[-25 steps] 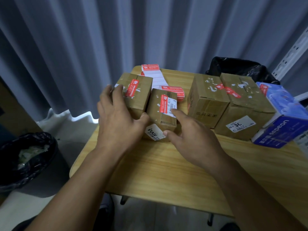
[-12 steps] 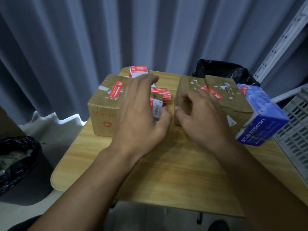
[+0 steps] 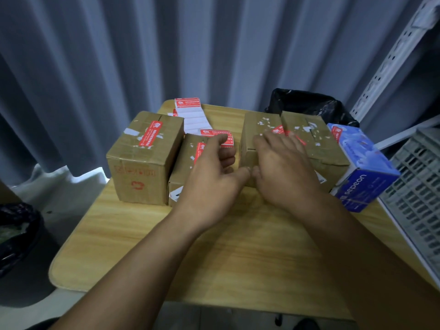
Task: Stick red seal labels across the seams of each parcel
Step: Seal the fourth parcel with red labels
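Red seal labels on a white backing strip [image 3: 215, 136] lie at upper centre on the pale wooden table [image 3: 238, 246]. The strip's long axis runs from the far edge toward the hands, and its near end sits just beyond the fingertips of the left hand [image 3: 212, 177], the nearer one. Those fingers curl loosely over the small brown cardboard parcel [image 3: 187, 160]; whether they grip it I cannot tell. The right hand [image 3: 281, 170] lies flat, fingers spread, on the larger brown cardboard parcel [image 3: 259, 122].
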The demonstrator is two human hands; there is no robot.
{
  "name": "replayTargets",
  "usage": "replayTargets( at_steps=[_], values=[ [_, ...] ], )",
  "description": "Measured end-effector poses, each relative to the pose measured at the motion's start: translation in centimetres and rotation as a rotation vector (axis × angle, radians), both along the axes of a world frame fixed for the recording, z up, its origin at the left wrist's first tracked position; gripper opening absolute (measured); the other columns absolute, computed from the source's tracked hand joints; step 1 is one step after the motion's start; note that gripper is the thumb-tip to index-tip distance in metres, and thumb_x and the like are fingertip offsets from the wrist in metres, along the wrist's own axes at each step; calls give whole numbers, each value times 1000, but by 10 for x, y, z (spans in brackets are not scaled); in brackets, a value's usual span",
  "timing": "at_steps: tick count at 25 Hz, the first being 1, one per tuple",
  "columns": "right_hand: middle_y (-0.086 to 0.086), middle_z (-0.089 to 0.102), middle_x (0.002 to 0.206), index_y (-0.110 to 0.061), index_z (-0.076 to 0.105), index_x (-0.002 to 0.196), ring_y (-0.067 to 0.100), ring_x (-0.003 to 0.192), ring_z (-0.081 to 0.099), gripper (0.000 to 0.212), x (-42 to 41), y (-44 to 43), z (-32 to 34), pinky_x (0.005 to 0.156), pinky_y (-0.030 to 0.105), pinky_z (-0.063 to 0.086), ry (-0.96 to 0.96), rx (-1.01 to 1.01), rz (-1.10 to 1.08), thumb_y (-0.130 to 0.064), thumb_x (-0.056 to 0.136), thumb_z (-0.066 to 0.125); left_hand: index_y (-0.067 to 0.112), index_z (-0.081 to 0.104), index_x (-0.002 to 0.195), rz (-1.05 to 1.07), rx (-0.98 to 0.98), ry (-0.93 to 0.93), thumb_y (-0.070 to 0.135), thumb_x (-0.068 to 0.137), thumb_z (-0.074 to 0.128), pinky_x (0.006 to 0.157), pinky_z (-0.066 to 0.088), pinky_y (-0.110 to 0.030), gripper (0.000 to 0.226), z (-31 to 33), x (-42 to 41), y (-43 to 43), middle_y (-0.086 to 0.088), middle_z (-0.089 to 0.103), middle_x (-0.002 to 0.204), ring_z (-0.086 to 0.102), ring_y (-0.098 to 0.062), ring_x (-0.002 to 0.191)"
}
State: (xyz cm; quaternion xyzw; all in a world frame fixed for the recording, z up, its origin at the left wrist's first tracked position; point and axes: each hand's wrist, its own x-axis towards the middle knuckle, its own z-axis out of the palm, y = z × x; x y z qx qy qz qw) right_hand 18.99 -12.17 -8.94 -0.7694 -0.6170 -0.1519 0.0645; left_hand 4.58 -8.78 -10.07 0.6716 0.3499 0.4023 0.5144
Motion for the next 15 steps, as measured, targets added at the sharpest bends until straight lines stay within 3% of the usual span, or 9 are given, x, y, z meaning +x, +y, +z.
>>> replayTargets(
  at_steps=[3, 5, 7, 9, 12, 15],
  values=[
    [11, 56, 130, -8, 54, 129, 33, 122, 45, 45, -3, -6, 8, 110, 42, 30, 88, 14, 43, -18, 85, 59, 25, 52, 131, -42, -104, -8, 26, 70, 69, 100, 49, -28, 63, 0, 3, 1, 5, 62, 124, 59, -7, 117],
    [9, 57, 128, -9, 56, 126, 31, 119, 45, 40, -5, -12, 12, 103, 41, 35, 140, 14, 67, -18, 87, 58, 34, 56, 105, -67, -112, 18, 20, 76, 71, 93, 47, -21, 35, 3, 3, -1, 21, 65, 107, 58, 6, 105],
    [5, 57, 127, -11, 59, 122, 28, 118, 45, 34, -10, -22, 14, 101, 42, 39, 173, 20, 92, -15, 88, 57, 36, 55, 92, -84, -99, 2, 16, 77, 68, 84, 47, -14, 28, 4, 2, -3, 33, 66, 89, 58, 17, 90],
    [2, 58, 128, -13, 61, 120, 24, 118, 45, 32, -15, -35, 14, 99, 41, 41, 231, 38, 119, -12, 89, 57, 32, 60, 101, -83, -91, -20, 15, 76, 62, 89, 52, -23, 30, 4, 0, -5, 31, 70, 95, 63, 10, 94],
    [-2, 59, 129, -15, 62, 123, 18, 118, 46, 34, -23, -60, 11, 98, 32, 40, 315, 78, 178, -12, 89, 58, 26, 63, 118, -109, -92, -29, 22, 74, 57, 99, 52, -46, 44, 6, -4, -12, 13, 72, 114, 66, -10, 110],
    [-5, 61, 126, -18, 61, 128, 14, 118, 52, 42, -31, -80, 11, 98, 34, 46, 496, 176, 225, -15, 87, 53, 32, 62, 119, -105, -80, -7, 27, 74, 58, 95, 52, -32, 45, 7, -10, -20, 17, 71, 112, 65, 1, 104]
  ],
)
